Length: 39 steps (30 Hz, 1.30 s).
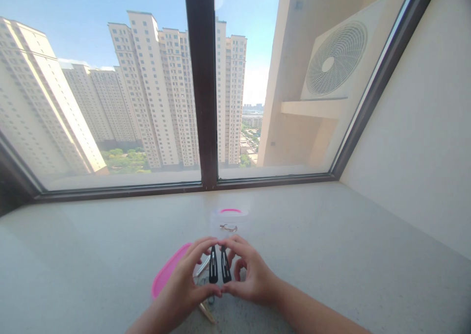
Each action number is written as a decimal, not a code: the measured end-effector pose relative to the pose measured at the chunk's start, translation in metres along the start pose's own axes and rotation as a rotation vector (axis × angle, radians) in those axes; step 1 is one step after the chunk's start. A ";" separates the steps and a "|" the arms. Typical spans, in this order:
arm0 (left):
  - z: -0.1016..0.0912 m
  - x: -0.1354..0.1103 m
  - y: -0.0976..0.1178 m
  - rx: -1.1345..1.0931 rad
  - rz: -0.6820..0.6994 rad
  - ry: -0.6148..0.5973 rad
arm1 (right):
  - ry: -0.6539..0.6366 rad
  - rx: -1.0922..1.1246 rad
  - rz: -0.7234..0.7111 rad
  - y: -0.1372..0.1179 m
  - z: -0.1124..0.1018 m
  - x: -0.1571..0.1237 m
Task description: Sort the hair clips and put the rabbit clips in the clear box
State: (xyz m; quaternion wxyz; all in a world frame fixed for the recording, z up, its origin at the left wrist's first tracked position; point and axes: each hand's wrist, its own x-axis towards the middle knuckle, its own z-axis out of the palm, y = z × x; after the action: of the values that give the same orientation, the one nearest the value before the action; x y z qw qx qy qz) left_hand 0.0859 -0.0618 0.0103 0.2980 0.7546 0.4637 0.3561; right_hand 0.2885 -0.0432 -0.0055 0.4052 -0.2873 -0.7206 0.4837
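Observation:
Two black snap hair clips are held upright side by side at the lower middle of the head view. My left hand pinches the left hair clip by its two ends, between thumb and fingers. In the same way my right hand grips the right hair clip. The clips are a small gap apart, and the fingertips of both hands nearly meet above and below them. Behind and under my left hand lie several small clips, among them a silvery clip and a pale, long clip, partly hidden.
A pink lid lies on the pale sill, partly behind my left hand. Beyond my hands stands a clear container with a pink edge and a small metallic item by it. A dark window frame borders the sill.

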 end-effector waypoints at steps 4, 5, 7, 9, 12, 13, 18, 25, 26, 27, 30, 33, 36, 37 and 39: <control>0.000 0.000 0.002 -0.002 -0.006 0.005 | 0.004 0.002 0.000 0.000 0.000 0.000; 0.000 0.000 0.003 0.000 -0.003 0.005 | 0.009 -0.002 -0.002 0.001 0.000 0.000; 0.000 0.000 0.002 0.002 0.008 -0.004 | 0.028 -0.008 -0.001 0.003 0.000 0.000; 0.000 0.000 0.002 0.000 0.017 -0.007 | 0.037 -0.003 0.012 0.006 0.000 0.001; 0.001 0.000 0.001 0.005 -0.005 0.034 | 0.015 0.018 0.061 0.009 0.000 0.001; 0.002 0.000 0.001 0.009 -0.020 0.056 | 0.010 0.028 0.073 0.009 0.000 0.001; 0.004 0.001 0.000 0.008 -0.059 0.120 | 0.036 0.063 0.084 0.010 0.001 0.001; 0.005 0.001 -0.002 -0.013 -0.061 0.142 | 0.053 0.030 0.103 0.012 0.001 -0.001; 0.006 0.001 -0.002 -0.014 -0.061 0.138 | 0.057 0.025 0.106 0.012 0.001 -0.001; 0.006 0.001 -0.002 -0.016 -0.060 0.133 | 0.057 0.024 0.109 0.012 0.001 -0.001; 0.006 0.001 -0.001 -0.020 -0.058 0.115 | 0.054 0.030 0.112 0.012 0.001 -0.001; 0.007 0.001 -0.002 -0.019 -0.055 0.098 | 0.058 0.022 0.115 0.011 0.002 -0.001; 0.008 0.000 -0.003 -0.023 -0.057 0.102 | 0.049 0.012 0.126 0.011 0.004 -0.001; 0.008 -0.001 -0.003 -0.028 -0.060 0.106 | 0.043 0.012 0.131 0.011 0.004 -0.001; 0.009 -0.002 -0.004 -0.043 -0.066 0.102 | 0.035 0.005 0.140 0.011 0.005 -0.002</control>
State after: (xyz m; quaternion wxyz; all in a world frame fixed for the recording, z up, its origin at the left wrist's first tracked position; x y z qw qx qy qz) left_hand 0.0906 -0.0627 0.0014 0.3020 0.7131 0.4951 0.3939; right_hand 0.2852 -0.0429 -0.0168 0.3835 -0.3444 -0.6903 0.5078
